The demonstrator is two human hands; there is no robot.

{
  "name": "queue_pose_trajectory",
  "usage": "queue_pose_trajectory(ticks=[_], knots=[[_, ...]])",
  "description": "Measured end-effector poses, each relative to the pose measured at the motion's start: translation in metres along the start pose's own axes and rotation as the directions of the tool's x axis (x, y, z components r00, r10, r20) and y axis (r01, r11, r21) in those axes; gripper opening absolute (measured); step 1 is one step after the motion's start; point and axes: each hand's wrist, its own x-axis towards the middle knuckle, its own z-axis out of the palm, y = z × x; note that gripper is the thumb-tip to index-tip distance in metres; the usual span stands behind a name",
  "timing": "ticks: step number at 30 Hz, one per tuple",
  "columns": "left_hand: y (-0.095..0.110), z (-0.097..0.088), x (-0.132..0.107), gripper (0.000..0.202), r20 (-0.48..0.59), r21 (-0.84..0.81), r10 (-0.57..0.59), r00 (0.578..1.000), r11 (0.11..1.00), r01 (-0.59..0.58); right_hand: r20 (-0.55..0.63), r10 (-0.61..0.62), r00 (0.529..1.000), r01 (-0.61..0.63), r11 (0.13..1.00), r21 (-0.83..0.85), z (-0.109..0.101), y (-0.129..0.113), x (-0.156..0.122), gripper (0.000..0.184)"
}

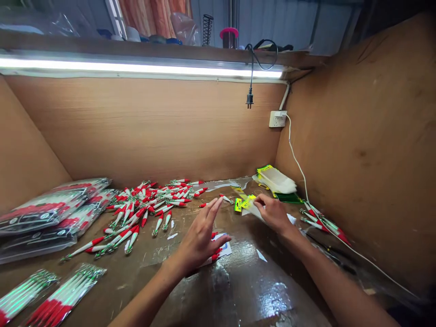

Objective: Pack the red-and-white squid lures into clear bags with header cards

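My left hand (200, 238) is over the middle of the table with its fingers stretched out and nothing in it. Partly hidden beneath it are a white card (226, 249) and the red tips of several squid jigs. My right hand (272, 211) pinches a clear plastic bag (252, 208) with a yellow printed top. Close to that bag lies a small yellow-and-black label (238, 205). A single red-and-white squid jig (226, 199) rests just behind, between my two hands. To the left spreads a heap of loose squid jigs (146, 204) with green hooks.
Filled bags (51, 209) are stacked at the left, with smaller jig packs (68, 295) in front. Flat empty bags (277, 179) lie at the back right. A white cable (299, 165) runs down from the socket (277, 119). A black plug (250, 99) hangs from the shelf.
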Motion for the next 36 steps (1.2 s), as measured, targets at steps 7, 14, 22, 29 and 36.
queue_pose_trajectory(ticks=[7, 14, 22, 29, 36], knots=[[-0.019, 0.008, 0.026, 0.051, 0.028, -0.558, -0.347, 0.937, 0.773, 0.303, 0.059, -0.320, 0.946, 0.171, 0.644, 0.745, -0.004, -0.032, -0.017, 0.021], [-0.037, 0.012, 0.004, 0.049, -0.039, -0.730, -0.611, 0.791, 0.558, 0.395, 0.375, -0.100, 0.922, -0.347, 0.225, 0.911, 0.020, -0.024, -0.012, 0.041], [-0.036, 0.020, -0.025, 0.056, -0.108, -0.776, -0.728, 0.677, 0.487, 0.400, 0.230, 0.090, 0.969, -0.246, 0.401, 0.882, 0.029, -0.043, -0.024, 0.032], [-0.034, 0.022, -0.034, 0.042, -0.150, -0.757, -0.691, 0.707, 0.540, 0.367, -0.062, -0.036, 0.997, 0.069, 0.691, 0.720, 0.010, -0.066, -0.043, 0.029], [-0.043, 0.003, -0.034, 0.048, -0.079, -0.722, -0.682, 0.727, 0.542, 0.430, 0.043, -0.208, 0.977, 0.112, 0.674, 0.730, 0.023, -0.076, -0.053, 0.023]])
